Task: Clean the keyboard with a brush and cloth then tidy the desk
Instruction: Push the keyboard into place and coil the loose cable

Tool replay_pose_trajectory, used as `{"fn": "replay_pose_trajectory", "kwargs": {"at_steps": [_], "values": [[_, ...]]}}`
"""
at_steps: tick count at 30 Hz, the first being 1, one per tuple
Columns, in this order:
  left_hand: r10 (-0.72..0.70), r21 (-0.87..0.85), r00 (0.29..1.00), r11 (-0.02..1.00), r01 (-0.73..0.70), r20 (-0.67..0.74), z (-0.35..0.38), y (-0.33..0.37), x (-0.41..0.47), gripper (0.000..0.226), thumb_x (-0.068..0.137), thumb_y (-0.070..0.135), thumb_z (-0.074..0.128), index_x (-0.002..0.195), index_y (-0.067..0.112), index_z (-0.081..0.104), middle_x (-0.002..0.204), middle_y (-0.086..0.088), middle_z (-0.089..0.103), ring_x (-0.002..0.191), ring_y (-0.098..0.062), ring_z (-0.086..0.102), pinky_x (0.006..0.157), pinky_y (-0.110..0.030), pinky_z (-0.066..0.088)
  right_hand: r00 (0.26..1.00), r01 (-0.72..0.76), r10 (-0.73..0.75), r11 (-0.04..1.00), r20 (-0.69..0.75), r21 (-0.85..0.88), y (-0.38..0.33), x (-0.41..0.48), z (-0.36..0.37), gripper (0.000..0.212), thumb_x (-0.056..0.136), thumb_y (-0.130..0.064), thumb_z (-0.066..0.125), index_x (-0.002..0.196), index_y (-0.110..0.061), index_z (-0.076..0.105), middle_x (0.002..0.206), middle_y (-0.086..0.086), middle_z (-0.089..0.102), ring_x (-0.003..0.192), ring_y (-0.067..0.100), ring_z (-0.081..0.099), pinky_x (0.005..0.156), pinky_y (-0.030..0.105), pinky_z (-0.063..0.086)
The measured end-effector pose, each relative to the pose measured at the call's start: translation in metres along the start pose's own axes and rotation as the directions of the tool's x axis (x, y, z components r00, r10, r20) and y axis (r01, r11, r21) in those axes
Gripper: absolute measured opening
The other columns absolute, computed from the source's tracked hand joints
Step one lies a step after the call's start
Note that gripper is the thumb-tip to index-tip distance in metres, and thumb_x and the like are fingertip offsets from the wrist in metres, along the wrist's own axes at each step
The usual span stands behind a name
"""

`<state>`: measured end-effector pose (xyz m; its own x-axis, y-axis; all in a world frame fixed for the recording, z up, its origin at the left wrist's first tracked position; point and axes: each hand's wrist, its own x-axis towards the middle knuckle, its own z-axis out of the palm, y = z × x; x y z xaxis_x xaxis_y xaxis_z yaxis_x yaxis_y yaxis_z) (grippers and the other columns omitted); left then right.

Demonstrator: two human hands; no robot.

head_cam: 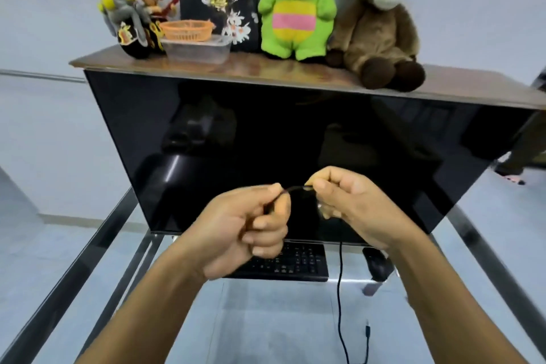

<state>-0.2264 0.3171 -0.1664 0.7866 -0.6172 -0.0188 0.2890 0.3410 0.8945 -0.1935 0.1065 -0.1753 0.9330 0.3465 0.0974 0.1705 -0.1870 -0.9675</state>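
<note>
A black keyboard [298, 261] lies on the glass desk [266, 319] below the monitor, its left part hidden by my left hand [245, 233]. Both hands are raised in front of the screen. Between them runs a thin black cable [340, 275], pinched by my left hand's fingers and by my right hand [351, 198]. The cable hangs down from my right hand over the desk and ends in a small plug [367, 331]. A black mouse [376, 263] lies right of the keyboard. No brush or cloth shows.
A large dark monitor [295, 142] fills the middle. On the wooden shelf [443, 91] above it stand plush toys, a floral bag [218, 6], an orange basket [187, 29] and a clear plastic box [196, 50]. Metal frame bars [97, 248] edge the desk.
</note>
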Motion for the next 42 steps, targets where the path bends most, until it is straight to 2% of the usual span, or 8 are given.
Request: {"fn": "replay_pose_trajectory", "kwargs": {"at_steps": [6, 11, 14, 20, 25, 29, 32, 42], "values": [[0.434, -0.514, 0.864, 0.697, -0.501, -0.254, 0.058, 0.033, 0.025, 0.027, 0.101, 0.021, 0.035, 0.087, 0.013, 0.057, 0.064, 0.005, 0.053, 0.052, -0.005, 0.05, 0.051, -0.019, 0.045, 1.0, -0.027, 0.026, 0.992, -0.004, -0.126, 0.015, -0.034, 0.0, 0.026, 0.103, -0.022, 0.041, 0.099, -0.016, 0.066, 0.065, 0.003, 0.048, 0.059, 0.017, 0.046, 0.063, 0.027, 0.041], [0.709, 0.624, 0.623, 0.66, -0.419, -0.331, 0.041, 0.033, 0.056, 0.014, 0.098, 0.011, 0.049, 0.092, 0.008, 0.061, 0.076, -0.002, 0.073, 0.08, -0.01, 0.07, 0.076, -0.019, 0.05, 0.991, -0.011, 0.053, 0.946, 0.122, -0.323, 0.0, -0.055, 0.004, 0.025, 0.101, -0.031, 0.042, 0.099, -0.026, 0.067, 0.066, -0.003, 0.048, 0.061, 0.011, 0.046, 0.061, 0.026, 0.043], [0.476, 0.953, 0.867, 0.302, -0.001, -0.149, 0.03, 0.008, 0.046, 0.019, 0.096, 0.016, 0.051, 0.08, 0.013, 0.059, 0.063, 0.002, 0.068, 0.056, -0.011, 0.063, 0.062, -0.026, 0.048, 0.993, 0.112, -0.088, 0.881, 0.075, -0.459, -0.029, -0.051, -0.003, 0.021, 0.098, -0.029, 0.049, 0.092, -0.026, 0.069, 0.061, -0.011, 0.055, 0.056, 0.004, 0.048, 0.056, 0.019, 0.042], [0.088, 0.189, 0.996, 0.978, -0.085, -0.006, 0.055, -0.011, -0.009, 0.043, 0.097, 0.042, 0.041, 0.071, 0.008, 0.048, 0.049, 0.0, 0.027, 0.042, -0.015, 0.025, 0.053, -0.032, 0.041, 0.974, 0.224, -0.217, 0.919, 0.058, -0.323, -0.053, -0.032, -0.02, 0.018, 0.097, -0.026, 0.054, 0.085, -0.021, 0.066, 0.073, 0.001, 0.061, 0.064, 0.016, 0.055, 0.063, 0.028, 0.048], [0.415, -0.302, 0.907, 0.858, -0.416, -0.071, 0.069, 0.027, -0.005, 0.035, 0.103, 0.031, 0.032, 0.076, 0.015, 0.048, 0.053, 0.006, 0.035, 0.045, -0.01, 0.041, 0.061, -0.029, 0.05, 0.995, 0.094, -0.091, 0.992, 0.036, -0.089, -0.016, -0.031, 0.021, 0.033, 0.099, -0.033, 0.037, 0.081, -0.018, 0.061, 0.064, -0.003, 0.043, 0.056, 0.008, 0.041, 0.053, 0.021, 0.038], [0.686, 0.595, 0.655, 0.682, -0.426, -0.318, 0.014, 0.035, 0.03, 0.029, 0.102, 0.02, 0.038, 0.077, 0.014, 0.053, 0.06, 0.002, 0.063, 0.071, -0.019, 0.068, 0.081, -0.035, 0.053, 0.965, 0.039, 0.086, 0.887, 0.248, -0.461, -0.001, -0.039, 0.037, 0.032, 0.102, -0.039, 0.035, 0.095, -0.024, 0.062, 0.081, 0.004, 0.058, 0.072, 0.02, 0.054, 0.071, 0.034, 0.048], [0.481, 0.967, 0.861, 0.253, 0.045, -0.166, -0.016, 0.009, 0.036, 0.025, 0.098, 0.029, 0.046, 0.076, 0.024, 0.056, 0.067, 0.011, 0.069, 0.075, -0.008, 0.068, 0.077, -0.031, 0.052, 0.973, 0.156, -0.03, 0.815, 0.228, -0.558, -0.021, -0.034, 0.029, 0.023, 0.098, -0.037, 0.047, 0.09, -0.025, 0.064, 0.077, -0.003, 0.064, 0.069, 0.011, 0.058, 0.067, 0.03, 0.048], [0.3, -0.164, 0.935, 0.929, -0.331, -0.188, 0.054, 0.011, 0.015, 0.038, 0.098, 0.032, 0.04, 0.07, 0.011, 0.054, 0.052, 0.0, 0.03, 0.043, -0.013, 0.031, 0.057, -0.031, 0.047, 0.981, 0.182, -0.196, 0.91, 0.0, -0.372, -0.035, -0.009, -0.011, 0.022, 0.1, -0.025, 0.048, 0.083, -0.023, 0.062, 0.06, -0.022, 0.055, 0.058, -0.005, 0.049, 0.059, 0.01, 0.036]]}}
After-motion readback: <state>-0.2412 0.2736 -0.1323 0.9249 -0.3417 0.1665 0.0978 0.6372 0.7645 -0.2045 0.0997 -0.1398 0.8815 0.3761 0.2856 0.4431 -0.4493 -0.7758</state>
